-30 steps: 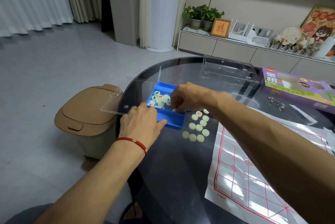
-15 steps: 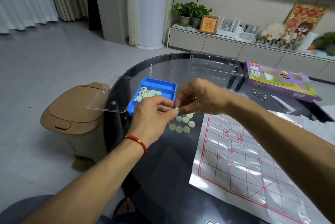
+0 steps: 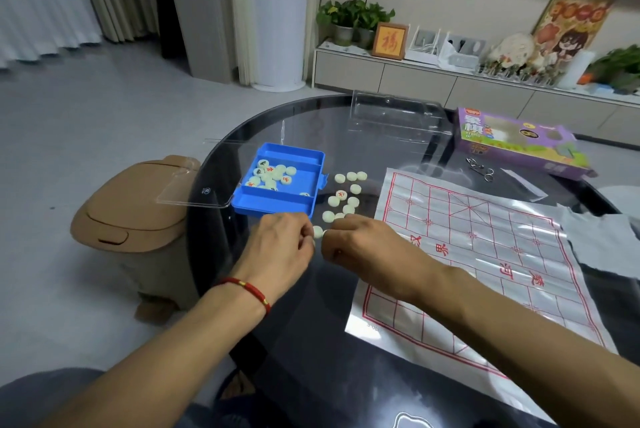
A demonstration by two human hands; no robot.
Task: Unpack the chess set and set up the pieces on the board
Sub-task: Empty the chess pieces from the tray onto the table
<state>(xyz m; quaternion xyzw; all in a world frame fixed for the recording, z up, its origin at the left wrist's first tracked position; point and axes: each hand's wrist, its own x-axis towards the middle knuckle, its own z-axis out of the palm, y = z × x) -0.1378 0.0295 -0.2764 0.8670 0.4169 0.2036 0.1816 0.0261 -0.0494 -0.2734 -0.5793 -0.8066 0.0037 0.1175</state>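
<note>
A blue tray point(image 3: 313, 164) with a clear hinged lid point(image 3: 194, 185) sits on the dark round glass table point(image 3: 311, 341) and holds several pale round chess pieces point(image 3: 273, 174). More pale pieces point(image 3: 346, 193) lie loose on the glass between the tray and the white plastic board sheet with red grid lines point(image 3: 485, 247). My left hand point(image 3: 277, 247) and my right hand point(image 3: 360, 247) meet in front of the tray, fingers curled. Between their fingertips sits one pale piece point(image 3: 317, 231), pinched from both sides.
A purple chess set box point(image 3: 512, 143) and a clear plastic insert point(image 3: 394, 119) lie at the table's far side, with a small metal ring puzzle point(image 3: 479, 167) near them. A tan lidded bin point(image 3: 128, 209) stands on the floor left of the table. Grey cloth point(image 3: 602, 240) lies at the right.
My right hand came out of the blue tray and both hands drew back toward me, meeting over one pale piece. The camera view shifted to the right.
</note>
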